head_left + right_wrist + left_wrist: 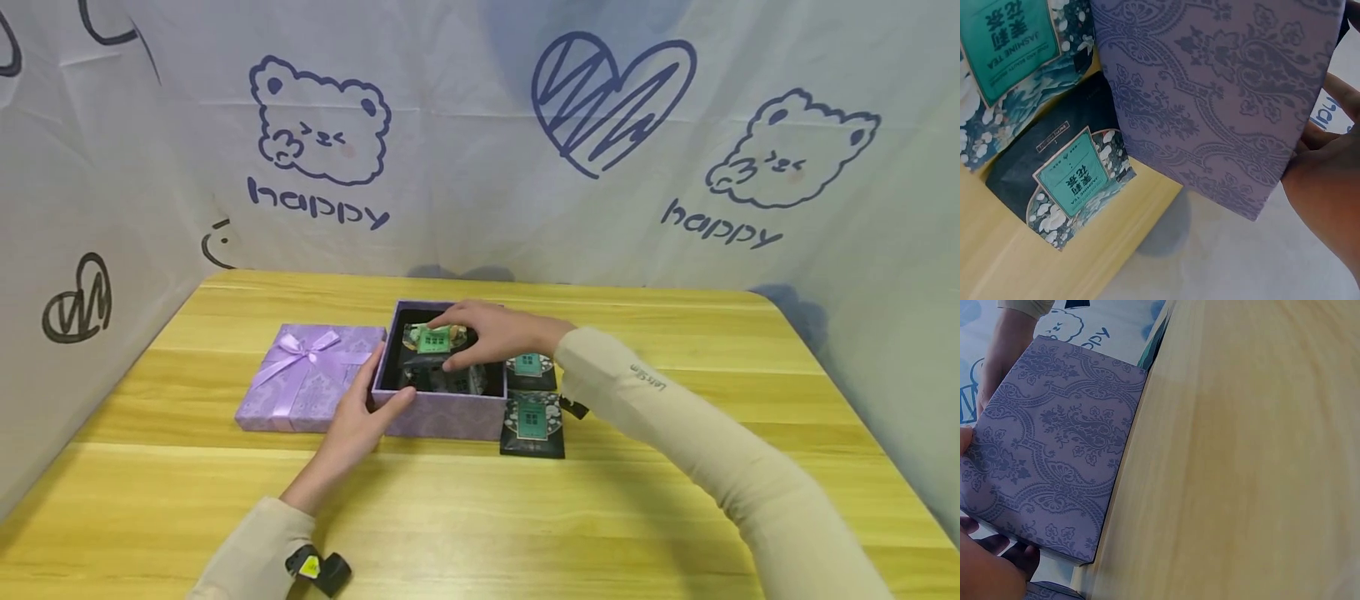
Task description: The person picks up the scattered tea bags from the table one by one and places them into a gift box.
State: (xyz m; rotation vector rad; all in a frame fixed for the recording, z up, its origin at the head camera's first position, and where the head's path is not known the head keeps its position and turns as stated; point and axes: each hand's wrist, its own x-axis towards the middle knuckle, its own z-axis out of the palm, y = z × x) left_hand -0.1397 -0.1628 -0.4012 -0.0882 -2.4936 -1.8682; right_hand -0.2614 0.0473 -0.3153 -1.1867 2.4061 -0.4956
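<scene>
A purple patterned gift box (446,415), without its lid, stands on the table. My left hand (362,417) holds its front left corner, thumb at the front rim and fingers along the left side. My right hand (498,333) reaches into the box from the right, index finger and thumb at opposite edges of a tea packet (433,340) with a green label. Beneath lie more dark packets (457,381), partly hidden. Inside the box, the fingertips are hidden in the right wrist view, which shows the hand (1329,181) behind the box wall (1210,94).
The purple lid (318,383) with a ribbon bow lies left of the box. Two dark jasmine tea packets, a front one (532,423) and a rear one (531,367), lie against its right side. A white cloth printed with bears and hearts (457,167) hangs behind the wooden table (465,525).
</scene>
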